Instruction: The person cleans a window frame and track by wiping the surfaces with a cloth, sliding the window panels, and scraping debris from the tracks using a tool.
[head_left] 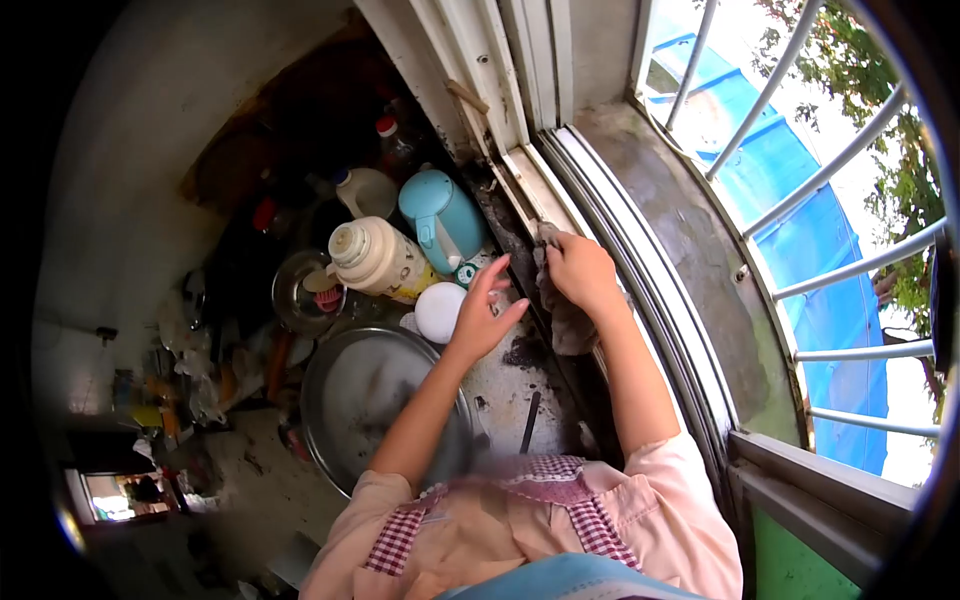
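My right hand [582, 270] is closed on a grimy grey cloth [572, 328], pressing it against the inner edge of the window frame [540, 185]. Part of the cloth hangs down over the dark, dirty ledge. My left hand [485, 315] hovers to the left with its fingers apart and nothing in them. Close to it are a round white lid-like object [439, 312], a cream thermos flask [380, 258] and a light blue kettle [440, 215].
A large round metal pan [335, 430] lies below my left forearm. Behind it stand a metal bowl [290, 290], a translucent jug [368, 190] and a red-capped bottle [390, 140]. White window bars [820, 175] and a wet concrete sill [665, 210] lie to the right.
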